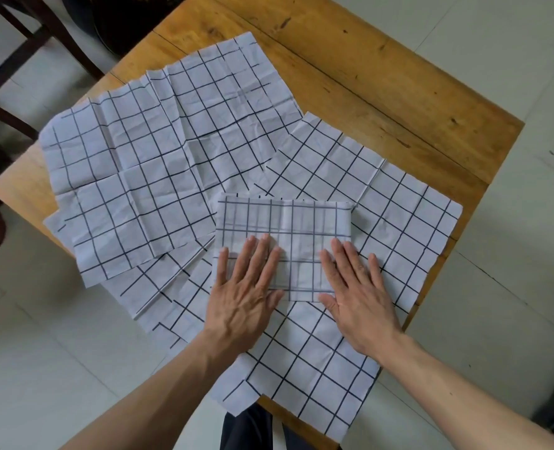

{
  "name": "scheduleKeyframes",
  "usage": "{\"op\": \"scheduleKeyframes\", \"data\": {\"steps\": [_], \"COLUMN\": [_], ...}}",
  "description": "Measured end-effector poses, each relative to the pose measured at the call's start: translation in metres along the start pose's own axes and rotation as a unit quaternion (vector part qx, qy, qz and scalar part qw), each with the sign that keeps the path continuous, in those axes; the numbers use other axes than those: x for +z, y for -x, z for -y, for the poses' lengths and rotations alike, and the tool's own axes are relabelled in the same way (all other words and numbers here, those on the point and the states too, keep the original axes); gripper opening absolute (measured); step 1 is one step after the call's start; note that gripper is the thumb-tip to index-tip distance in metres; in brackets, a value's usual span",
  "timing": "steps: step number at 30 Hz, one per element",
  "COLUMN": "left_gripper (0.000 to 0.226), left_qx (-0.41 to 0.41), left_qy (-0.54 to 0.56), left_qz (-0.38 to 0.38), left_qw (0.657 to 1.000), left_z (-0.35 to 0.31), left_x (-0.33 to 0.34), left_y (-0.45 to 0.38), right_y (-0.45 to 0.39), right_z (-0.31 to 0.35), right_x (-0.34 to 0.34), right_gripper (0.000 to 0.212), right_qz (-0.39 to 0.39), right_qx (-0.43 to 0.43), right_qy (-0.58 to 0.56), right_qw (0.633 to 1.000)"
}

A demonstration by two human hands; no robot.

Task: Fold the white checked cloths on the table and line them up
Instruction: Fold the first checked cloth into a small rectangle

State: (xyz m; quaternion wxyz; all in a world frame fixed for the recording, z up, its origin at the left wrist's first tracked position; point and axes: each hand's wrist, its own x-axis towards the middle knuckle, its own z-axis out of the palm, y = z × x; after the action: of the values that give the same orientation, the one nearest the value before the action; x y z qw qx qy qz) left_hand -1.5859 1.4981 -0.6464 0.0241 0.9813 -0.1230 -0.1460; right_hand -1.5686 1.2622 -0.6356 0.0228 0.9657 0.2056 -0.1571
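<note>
Head view, lower centre: left hand (241, 295) and right hand (356, 295), fingers (262, 254) spread flat and gripping nothing, pressing folded cloth (285, 222) atop unfolded cloths (146, 164) on worktop (382, 76); next, probably setting aside, then folding another.

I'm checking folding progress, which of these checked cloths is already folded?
The small folded cloth under both flat hands, the left hand and right hand. The other cloths lie spread open around it.
</note>
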Motion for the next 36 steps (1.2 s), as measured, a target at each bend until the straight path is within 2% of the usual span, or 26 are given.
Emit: {"op": "scheduleKeyframes", "data": {"steps": [11,14,17,20,22,26,31,36], "left_gripper": [0.064,0.063,0.062,0.060,0.059,0.061,0.064,0.075], "left_qx": [0.006,0.006,-0.027,-0.023,0.002,0.030,0.035,0.042], "left_qy": [-0.019,-0.018,0.017,0.047,0.050,0.043,0.044,0.021], "left_qz": [0.003,0.000,-0.034,-0.076,-0.086,-0.057,-0.034,-0.016], "left_qw": [1.000,1.000,0.999,0.996,0.995,0.997,0.998,0.999], "left_z": [0.061,0.061,0.051,0.028,0.012,-0.001,0.010,0.017], "left_x": [-0.004,-0.008,-0.015,-0.024,-0.024,-0.012,-0.004,-0.007], "left_y": [0.018,0.018,0.015,-0.002,-0.015,-0.029,-0.036,-0.032], "right_y": [0.007,0.007,0.001,-0.014,-0.026,-0.050,-0.061,-0.058], "right_z": [-0.026,-0.020,-0.004,0.021,0.038,0.053,0.038,0.009], "right_x": [-0.004,-0.011,-0.023,-0.030,-0.028,-0.018,-0.006,-0.004], "right_gripper": [0.069,0.068,0.068,0.073,0.067,0.060,0.070,0.078], "right_qz": [0.026,0.009,-0.027,-0.053,-0.068,-0.069,-0.047,-0.040], "right_qx": [0.008,0.027,0.061,0.013,-0.028,-0.044,-0.041,0.021], "right_qy": [0.028,0.017,-0.027,-0.077,-0.095,-0.114,-0.064,-0.048], "right_qw": [0.999,0.999,0.997,0.996,0.993,0.990,0.996,0.998]}}
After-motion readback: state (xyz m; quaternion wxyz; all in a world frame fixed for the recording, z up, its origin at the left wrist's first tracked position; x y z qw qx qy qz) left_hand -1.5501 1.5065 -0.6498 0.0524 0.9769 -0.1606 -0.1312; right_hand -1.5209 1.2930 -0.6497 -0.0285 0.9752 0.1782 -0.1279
